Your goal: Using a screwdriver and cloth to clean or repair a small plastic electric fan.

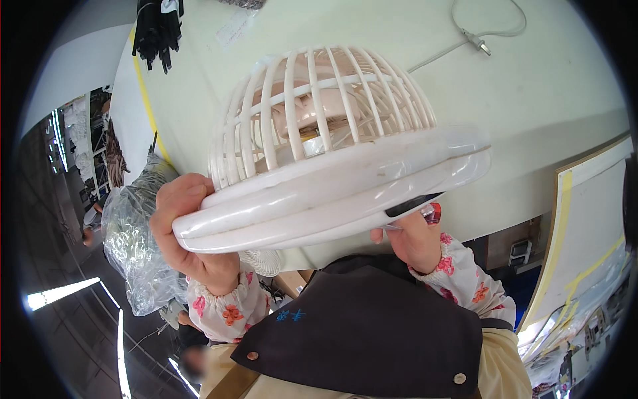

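A white plastic electric fan [325, 183] is tilted up before me, its slatted cage grille facing away and its smooth rim facing me. Through the slats a pale pink motor housing [325, 110] shows. My left hand [193, 263] is closed round the fan's left edge, its fingers bent over the rim. Below the fan's right part, my right hand [415, 243] is curled, with a small red and clear object [433, 214] in it, seemingly a tool handle. Most of that object is hidden. A dark slot [412, 205] marks the rim close to this hand.
The pale green table [531, 93] spreads beyond the fan. On it lie a grey power cord with a plug [477, 44] and a bundle of black strips [157, 30]. Clear plastic bags [136, 233] hang at the left edge. A yellow-taped board [575, 233] stands at right.
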Tool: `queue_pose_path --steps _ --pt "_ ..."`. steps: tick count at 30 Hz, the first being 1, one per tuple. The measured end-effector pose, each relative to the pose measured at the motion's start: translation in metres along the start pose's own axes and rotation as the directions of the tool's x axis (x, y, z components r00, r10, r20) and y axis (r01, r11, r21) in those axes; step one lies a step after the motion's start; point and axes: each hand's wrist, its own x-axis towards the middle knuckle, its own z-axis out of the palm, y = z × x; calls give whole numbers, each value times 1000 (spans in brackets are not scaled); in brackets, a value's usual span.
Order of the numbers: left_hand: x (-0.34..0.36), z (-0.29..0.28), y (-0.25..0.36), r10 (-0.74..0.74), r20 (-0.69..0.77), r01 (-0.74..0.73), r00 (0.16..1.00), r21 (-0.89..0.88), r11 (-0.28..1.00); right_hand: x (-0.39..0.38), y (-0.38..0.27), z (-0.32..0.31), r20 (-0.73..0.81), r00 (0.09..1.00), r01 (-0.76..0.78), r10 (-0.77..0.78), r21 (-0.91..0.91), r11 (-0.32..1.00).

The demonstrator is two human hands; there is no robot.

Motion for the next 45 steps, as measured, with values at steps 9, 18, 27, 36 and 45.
queue_pose_path --steps 9,18,27,36,45 --pt "-10 6 1 -72 -166 47 984 -147 988 -15 -13 0 109 971 240 -214 -486 840" --pt "-10 8 -1 -15 -213 -11 977 -121 993 -14 -11 1 35 997 82 -75 -374 924" --pt "-9 6 3 -97 -205 67 974 -148 987 -7 -7 2 -43 999 21 -32 -243 970" --pt "-10 6 5 -117 -183 76 976 -215 974 -16 -14 6 176 972 228 -156 -545 807" --pt "-7 7 -4 36 -169 -70 985 -196 978 -19 -15 8 439 850 526 -291 -725 444"
